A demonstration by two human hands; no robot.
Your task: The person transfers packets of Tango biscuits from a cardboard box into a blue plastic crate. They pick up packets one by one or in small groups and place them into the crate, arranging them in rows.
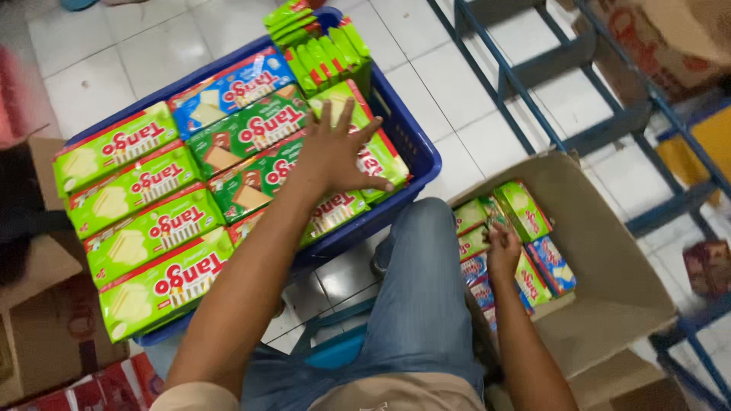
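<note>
Glossy flat wafer packs (152, 228) fill a plastic crate (415, 152) under the spread left hand (335, 156).

This looks like a shop's stockroom or aisle: a blue crate (411, 144) packed with wafer packets (145, 228), open cardboard boxes (609, 281) of more stock, blue metal shelving (609, 122) and a white tiled floor (457, 76).

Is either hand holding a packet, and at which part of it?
The left hand lies flat on packets in the blue basket, holding nothing. The right hand touches packets in the cardboard box; any hold cannot be told.
</note>
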